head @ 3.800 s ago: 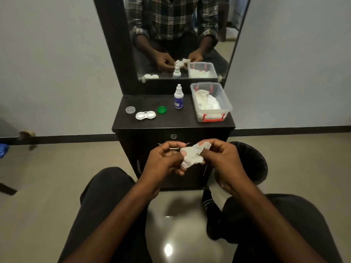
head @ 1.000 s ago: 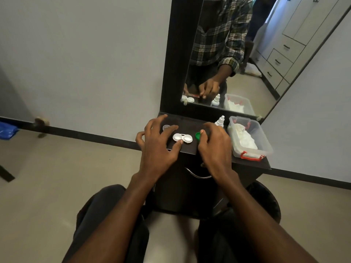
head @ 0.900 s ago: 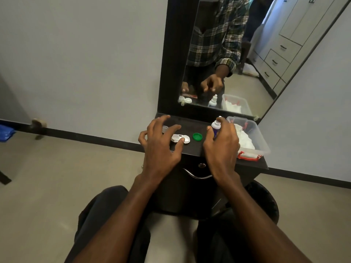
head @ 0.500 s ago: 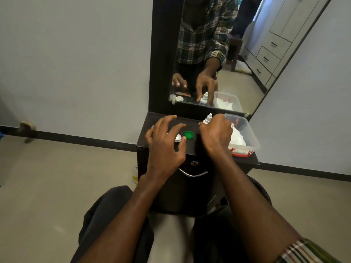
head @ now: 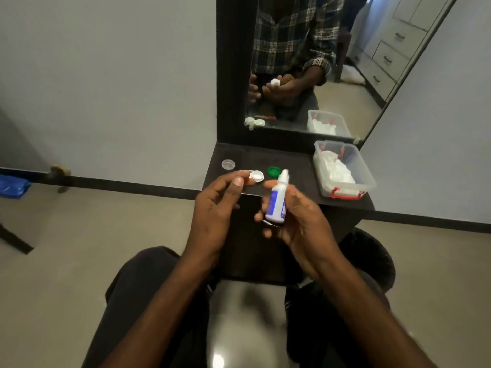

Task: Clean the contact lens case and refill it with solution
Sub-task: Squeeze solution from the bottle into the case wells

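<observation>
My right hand [head: 297, 219] grips a small white solution bottle [head: 276, 203] with a blue label and a white cap, held upright in front of the dark cabinet top [head: 295, 166]. To the bottle's left, my left hand [head: 216, 208] hovers with fingers apart and nothing in it. The white two-well lens case [head: 256, 176] lies open on the cabinet top, its left well hidden behind my left fingertips. Right of the case lies a green cap [head: 274, 171]. A clear cap [head: 228, 164] lies to the case's left.
A clear plastic box [head: 365, 179] with red latches, holding white tissues, stands at the cabinet's right end. A mirror [head: 305, 62] rises behind the cabinet. A black bin [head: 372, 258] sits on the floor at the right. My knees are below the cabinet front.
My right hand took the solution bottle off the cabinet top and brought it toward me. My left hand lifted off the lens case. The tissue from the earliest frame is gone from my hands.
</observation>
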